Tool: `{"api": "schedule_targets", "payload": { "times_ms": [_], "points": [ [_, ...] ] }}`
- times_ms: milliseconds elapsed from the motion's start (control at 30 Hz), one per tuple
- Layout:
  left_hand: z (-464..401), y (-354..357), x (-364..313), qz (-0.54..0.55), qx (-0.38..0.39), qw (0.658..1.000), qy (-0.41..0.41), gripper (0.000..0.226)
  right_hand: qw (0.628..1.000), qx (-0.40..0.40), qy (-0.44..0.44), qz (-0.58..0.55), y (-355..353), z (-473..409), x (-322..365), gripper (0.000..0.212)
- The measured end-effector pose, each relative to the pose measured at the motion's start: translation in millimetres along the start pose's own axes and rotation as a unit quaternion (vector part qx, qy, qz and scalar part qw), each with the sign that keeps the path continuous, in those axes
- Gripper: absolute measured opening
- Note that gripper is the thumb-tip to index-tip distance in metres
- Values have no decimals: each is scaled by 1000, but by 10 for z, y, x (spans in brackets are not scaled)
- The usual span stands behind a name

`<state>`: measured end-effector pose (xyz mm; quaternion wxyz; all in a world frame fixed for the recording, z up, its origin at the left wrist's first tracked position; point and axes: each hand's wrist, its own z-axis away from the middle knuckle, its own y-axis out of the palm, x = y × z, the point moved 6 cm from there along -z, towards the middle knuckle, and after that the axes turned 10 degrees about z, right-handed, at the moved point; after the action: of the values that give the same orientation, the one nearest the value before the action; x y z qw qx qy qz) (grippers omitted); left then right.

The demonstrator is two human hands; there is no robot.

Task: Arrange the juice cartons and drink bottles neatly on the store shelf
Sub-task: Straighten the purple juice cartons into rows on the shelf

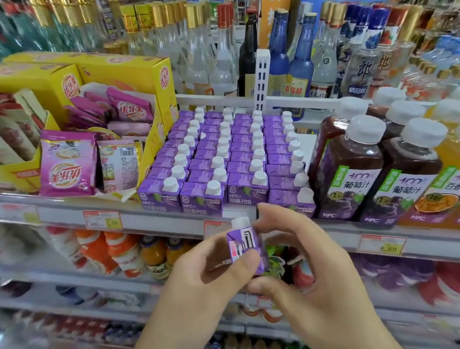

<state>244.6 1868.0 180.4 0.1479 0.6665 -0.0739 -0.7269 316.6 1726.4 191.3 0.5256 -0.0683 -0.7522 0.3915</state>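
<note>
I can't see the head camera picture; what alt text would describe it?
Two hands, left hand and right hand, hold one small purple juice carton before a store shelf. Rows of matching purple cartons stand there, with grape juice bottles to their right.

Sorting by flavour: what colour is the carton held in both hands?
Purple, with a white cap; the carton shows best in the head view.

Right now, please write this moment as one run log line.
hands: both hold carton | place: below shelf edge | rows: full
</note>
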Motion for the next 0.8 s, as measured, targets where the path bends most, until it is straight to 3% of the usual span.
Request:
{"api": "schedule_targets", "payload": {
  "times_ms": [100,233,400,467,633,800],
  "points": [
    [24,-81,31,95,29,995,-27,59,994,-94,-61,-5,-126,295,121,71],
    [54,-158,43,199,61,976,-55,62,989,-118,-89,21,-129,308,213,68],
    [-10,-375,-44,167,-24,986,-5,34,980,-171,-91,-38,-131,359,325,62],
    [-11,-473,-95,138,-45,989,16,38,978,-181,-83,-55,-112,376,396,71],
    [56,-599,-199,51,-20,997,47,37,975,-192,-76,-85,45,414,536,81],
    [132,-691,-226,118,-11,992,44,38,980,-156,-41,-118,218,428,658,71]
  ]
}}
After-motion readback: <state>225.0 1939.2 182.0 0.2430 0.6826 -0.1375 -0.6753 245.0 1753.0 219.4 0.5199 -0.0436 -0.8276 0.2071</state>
